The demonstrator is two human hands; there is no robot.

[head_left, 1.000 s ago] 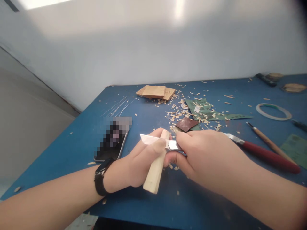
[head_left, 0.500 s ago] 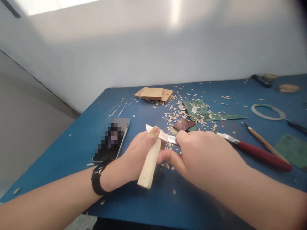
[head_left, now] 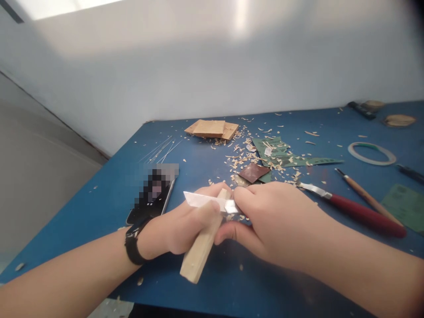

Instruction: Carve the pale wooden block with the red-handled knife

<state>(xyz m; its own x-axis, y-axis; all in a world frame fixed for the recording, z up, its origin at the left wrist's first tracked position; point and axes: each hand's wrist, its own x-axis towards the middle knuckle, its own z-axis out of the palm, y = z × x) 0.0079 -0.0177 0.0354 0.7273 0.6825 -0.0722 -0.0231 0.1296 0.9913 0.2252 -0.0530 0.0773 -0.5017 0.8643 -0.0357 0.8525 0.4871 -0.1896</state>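
Pale and squared off at its near end, a wooden stick (head_left: 200, 256) slants toward me, wrapped by the fingers of my left hand (head_left: 185, 225). My right hand (head_left: 274, 212) is closed around the handle of a utility knife (head_left: 232, 206), most of which my fingers hide. The bright blade lies across the upper part of the stick, its angled tip pointing left. My left thumb presses at the lower edge of the blade. The stick's far end shows just above the blade.
The blue table (head_left: 99, 203) bears scattered wood shavings (head_left: 245, 154), two stacked wooden boards (head_left: 210, 128), green sandpaper (head_left: 274, 150) and a brown sandpaper piece (head_left: 253, 172). A phone (head_left: 152, 198) lies left; a red-handled tool (head_left: 361, 212), a wooden-handled tool (head_left: 367, 194) and a tape ring (head_left: 371, 153) lie right.
The stick has shifted toward me and a little left. The knife blade has moved left and down and shows broader. A curled shaving at the left thumb no longer shows.
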